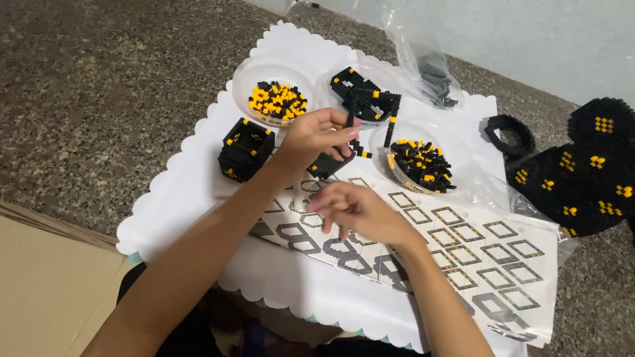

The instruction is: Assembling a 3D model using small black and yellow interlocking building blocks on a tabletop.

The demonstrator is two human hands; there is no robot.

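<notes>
Instruction sheet: laid flat on a white scalloped mat on the speckled floor, serving as reference. Left hand, just above the sheet's top edge, fingers pinched shut on a small black brick assembly, held up where it can be worked on. Right hand rests on the sheet, fingers loosely curled, holding nothing visible. Beyond the sheet: three clear dishes sorting loose bricks, one mostly yellow, one mixed, one holding a black frame. Black cube section left of the sheet's top; large finished black piece right of it.

Glossy plastic bricks, clear plastic bowls, matt paper sheet.
</notes>
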